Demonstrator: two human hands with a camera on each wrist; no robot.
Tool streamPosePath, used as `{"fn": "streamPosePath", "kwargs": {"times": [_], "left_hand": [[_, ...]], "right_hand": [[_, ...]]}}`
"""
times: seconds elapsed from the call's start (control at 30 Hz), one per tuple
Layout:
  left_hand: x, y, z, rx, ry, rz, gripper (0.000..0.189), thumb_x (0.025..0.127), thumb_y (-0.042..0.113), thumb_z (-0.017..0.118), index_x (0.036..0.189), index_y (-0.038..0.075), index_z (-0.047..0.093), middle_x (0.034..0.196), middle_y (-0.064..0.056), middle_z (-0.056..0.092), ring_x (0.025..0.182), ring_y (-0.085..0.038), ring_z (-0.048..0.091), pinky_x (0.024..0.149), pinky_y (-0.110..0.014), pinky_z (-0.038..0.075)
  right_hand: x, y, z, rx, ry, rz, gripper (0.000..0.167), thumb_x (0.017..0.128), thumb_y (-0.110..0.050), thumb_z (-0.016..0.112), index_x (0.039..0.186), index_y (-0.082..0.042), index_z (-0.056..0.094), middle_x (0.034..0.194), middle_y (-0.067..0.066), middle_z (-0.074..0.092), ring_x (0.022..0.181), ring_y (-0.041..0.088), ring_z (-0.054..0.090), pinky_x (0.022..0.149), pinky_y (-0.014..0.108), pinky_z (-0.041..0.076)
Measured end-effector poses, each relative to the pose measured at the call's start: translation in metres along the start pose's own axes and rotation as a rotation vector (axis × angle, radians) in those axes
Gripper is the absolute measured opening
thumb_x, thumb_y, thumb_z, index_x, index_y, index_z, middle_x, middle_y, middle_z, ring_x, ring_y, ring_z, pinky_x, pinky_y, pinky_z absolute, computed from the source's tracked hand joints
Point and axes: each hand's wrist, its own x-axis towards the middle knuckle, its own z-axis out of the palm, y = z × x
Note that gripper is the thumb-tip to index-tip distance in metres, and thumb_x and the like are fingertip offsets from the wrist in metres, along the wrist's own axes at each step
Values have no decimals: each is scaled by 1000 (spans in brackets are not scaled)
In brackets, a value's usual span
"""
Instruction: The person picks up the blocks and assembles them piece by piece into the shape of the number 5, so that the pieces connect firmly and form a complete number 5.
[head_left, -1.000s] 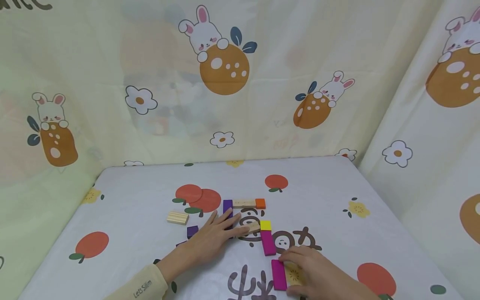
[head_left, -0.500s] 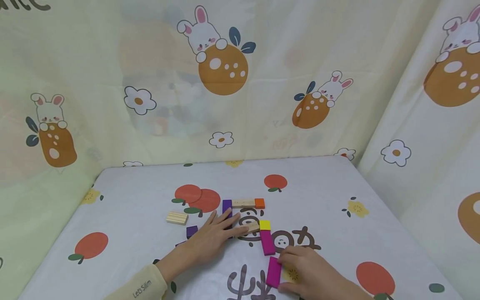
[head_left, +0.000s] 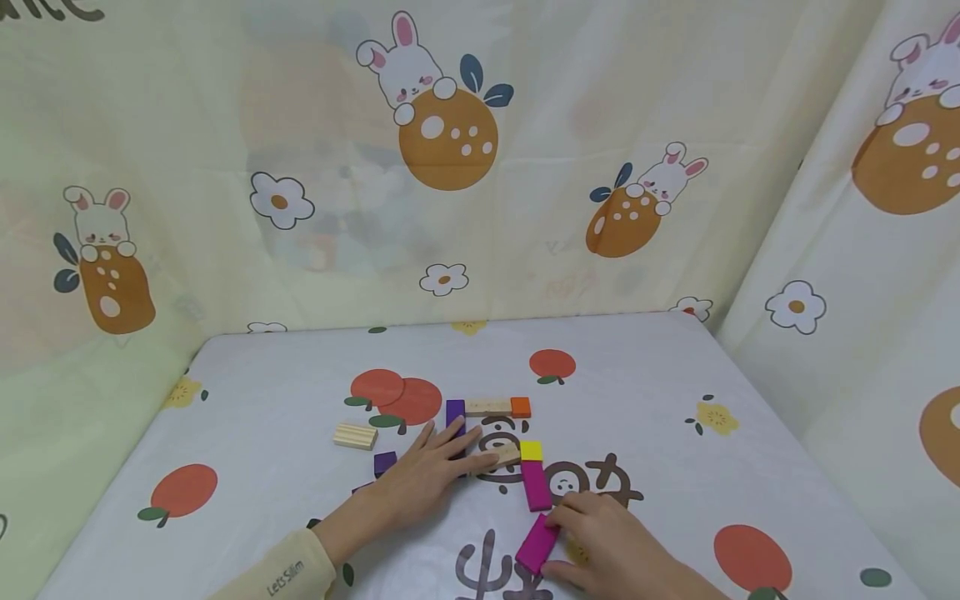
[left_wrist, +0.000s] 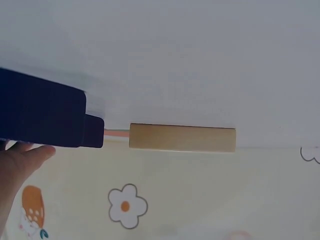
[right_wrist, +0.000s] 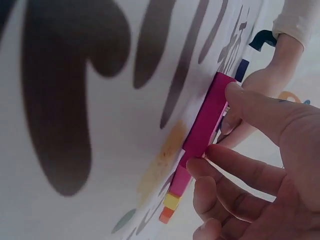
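Observation:
My right hand pinches a magenta block between thumb and fingertips, one at each end, as the right wrist view shows. The block lies slanted, its far end near the lower end of a second magenta block. That one meets a yellow cube, with a plain wooden block to its left. My left hand lies with fingers spread, fingertips at a purple block and its index finger or thumb at the wooden block's left end. Another wooden block and an orange cube continue from the purple block.
Left of the left hand lie a loose ridged wooden block and a dark purple block, with another partly hidden by the forearm. A printed cloth covers the table; a curtain hangs behind it.
My right hand has slid the magenta block left and turned it, so its near end now points left. The left hand and the other blocks have stayed put.

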Motion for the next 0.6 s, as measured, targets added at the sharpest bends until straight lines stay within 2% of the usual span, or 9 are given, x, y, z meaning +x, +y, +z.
{"fn": "streamPosePath", "kwargs": {"times": [0.17, 0.33, 0.47, 0.6], "left_hand": [[0, 0, 0, -5, -3, 0, 58, 110, 12, 47, 159, 44, 45, 174, 0, 37, 166, -35, 20, 131, -66, 20], [1, 1, -2, -4, 2, 4, 57, 110, 14, 49, 159, 43, 46, 173, -1, 37, 166, -36, 21, 130, -67, 21], [0, 1, -3, -8, 16, 17, 56, 110, 13, 51, 158, 41, 49, 172, -3, 40, 165, -38, 24, 128, -68, 24], [-2, 2, -4, -14, 22, 27, 56, 109, 12, 52, 157, 40, 50, 171, -5, 41, 164, -39, 26, 128, -69, 25]], "right_hand": [[4, -3, -11, 26, -15, 54, 48, 80, -54, 88, 114, -21, 80, 114, -2, 73, 107, 19, 66, 91, 49, 64], [11, -2, -28, 27, 50, 57, 45, 84, -47, 88, 120, -21, 77, 123, 0, 73, 118, 23, 66, 97, 51, 62], [20, 1, -36, 18, 102, -22, 46, 88, -41, 86, 127, -19, 75, 140, 3, 68, 128, 26, 65, 101, 49, 61], [30, 7, -37, 30, 83, -88, 48, 92, -40, 83, 133, -16, 73, 156, 7, 59, 141, 32, 59, 106, 52, 58]]}}
